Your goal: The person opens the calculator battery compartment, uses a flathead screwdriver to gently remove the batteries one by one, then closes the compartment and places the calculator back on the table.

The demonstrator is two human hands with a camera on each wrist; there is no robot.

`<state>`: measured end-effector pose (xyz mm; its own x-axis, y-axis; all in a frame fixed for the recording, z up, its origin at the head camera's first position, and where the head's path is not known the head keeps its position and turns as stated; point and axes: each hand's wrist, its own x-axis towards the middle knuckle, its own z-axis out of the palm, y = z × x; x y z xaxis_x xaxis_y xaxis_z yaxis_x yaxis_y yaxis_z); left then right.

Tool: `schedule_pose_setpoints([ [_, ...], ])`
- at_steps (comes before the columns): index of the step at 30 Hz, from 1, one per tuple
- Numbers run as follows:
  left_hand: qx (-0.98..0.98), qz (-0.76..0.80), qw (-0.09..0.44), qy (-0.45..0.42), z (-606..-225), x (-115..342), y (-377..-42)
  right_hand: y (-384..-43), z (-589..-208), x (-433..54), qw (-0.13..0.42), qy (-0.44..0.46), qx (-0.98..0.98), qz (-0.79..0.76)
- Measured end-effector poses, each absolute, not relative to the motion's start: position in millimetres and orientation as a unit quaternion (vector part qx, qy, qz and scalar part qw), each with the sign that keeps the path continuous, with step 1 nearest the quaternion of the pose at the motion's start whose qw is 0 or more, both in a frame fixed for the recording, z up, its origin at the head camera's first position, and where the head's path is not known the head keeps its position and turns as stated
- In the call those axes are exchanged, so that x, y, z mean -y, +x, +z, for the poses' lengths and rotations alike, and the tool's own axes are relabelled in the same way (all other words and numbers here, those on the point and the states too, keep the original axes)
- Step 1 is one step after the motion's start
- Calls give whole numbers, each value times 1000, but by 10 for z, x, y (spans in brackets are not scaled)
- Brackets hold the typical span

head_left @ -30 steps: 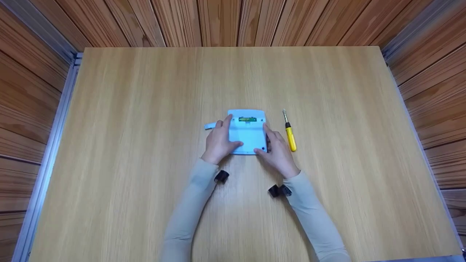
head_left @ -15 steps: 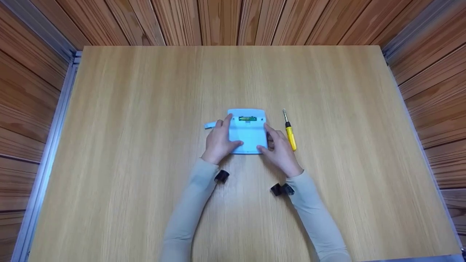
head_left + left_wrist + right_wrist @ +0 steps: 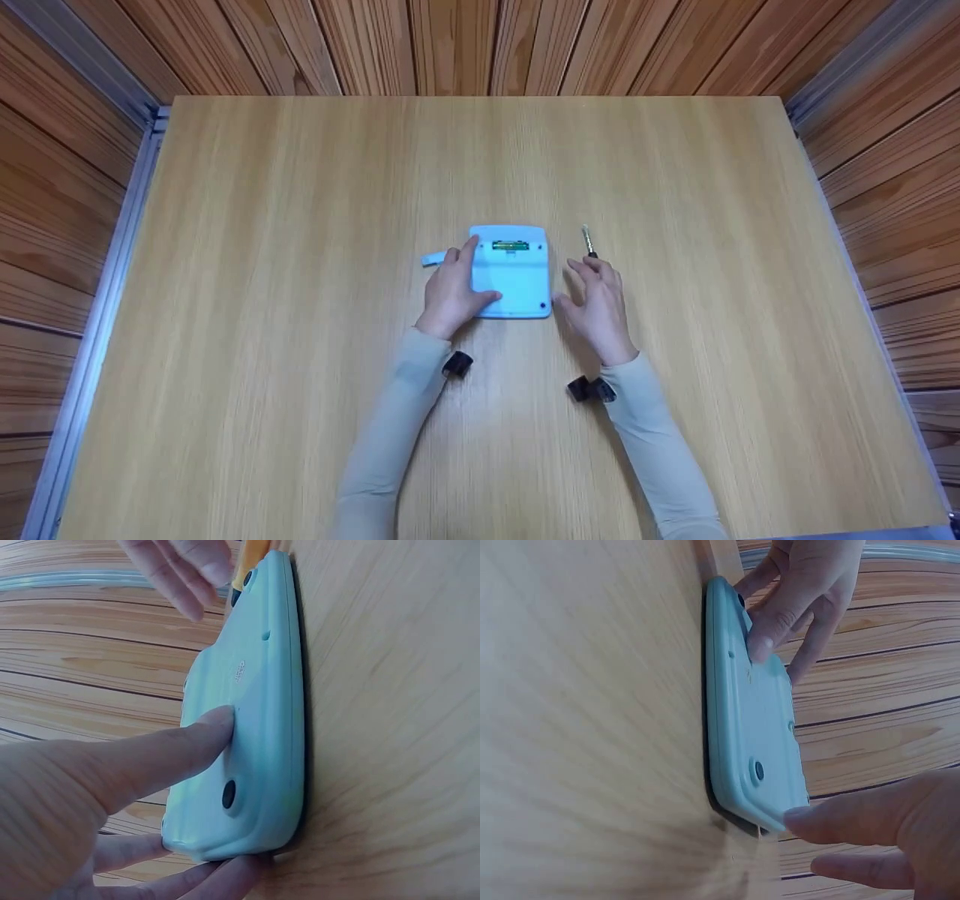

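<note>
A light-blue calculator (image 3: 514,281) lies back side up on the table, its battery slot uncovered with a green battery (image 3: 510,245) inside. My left hand (image 3: 450,296) holds its left side, the thumb on the back (image 3: 214,731) and the other fingers along the edge. To the right, my right hand (image 3: 602,315) hovers with loosely bent fingers over the screwdriver (image 3: 588,240); only the shaft and collar show from above, the yellow handle being hidden. In the right wrist view the thumb (image 3: 810,821) overlaps the calculator's corner; whether they touch I cannot tell.
A small light-blue strip, perhaps the battery cover (image 3: 433,259), lies left of the calculator, partly behind my left hand. Wooden panel walls (image 3: 480,45) stand behind and beside the table (image 3: 300,187). Each wrist carries a small black camera (image 3: 457,365).
My right hand has let go of the calculator's right edge and moved right, over the yellow screwdriver handle. The left hand and the calculator stay where they were.
</note>
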<state>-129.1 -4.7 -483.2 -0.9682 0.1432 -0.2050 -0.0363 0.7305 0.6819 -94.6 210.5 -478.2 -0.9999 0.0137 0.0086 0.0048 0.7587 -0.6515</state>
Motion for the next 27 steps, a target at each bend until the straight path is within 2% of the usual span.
schedule_pose_setpoints([
  [10, -924, 362, 122, 28, -4835, 44, -1294, -961, -4796, -2216, 3, -28, 942, 334],
  [19, -921, 368, 123, 24, -4843, 26, -1282, -964, -4809, -2296, -57, -63, 948, 306],
  [27, -923, 367, 115, 30, -4846, 40, -1276, -947, -4828, -2327, -27, -44, 958, 282],
])
